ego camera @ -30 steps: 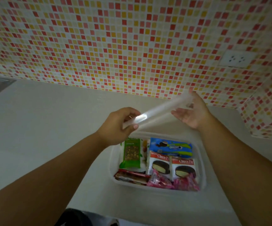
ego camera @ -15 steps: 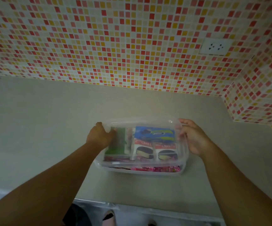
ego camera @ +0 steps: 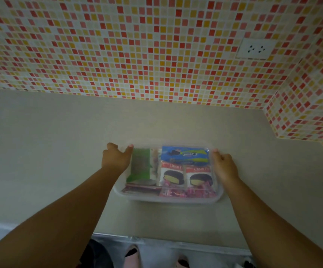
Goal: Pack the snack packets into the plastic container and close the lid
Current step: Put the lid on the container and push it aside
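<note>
Clear plastic container (ego camera: pixel 168 199) sits on the grey bench (ego camera: pixel 60 151), its see-through lid (ego camera: pixel 176 147) lying over the snack packets (ego camera: pixel 183 171) inside. Left hand (ego camera: pixel 116 158) curls over the lid's left edge, thumb on top. Right hand (ego camera: pixel 224 167) presses the right edge, fingers bent downward around the rim.

head view; looks forward and down; near counter (ego camera: pixel 60 151); single view
</note>
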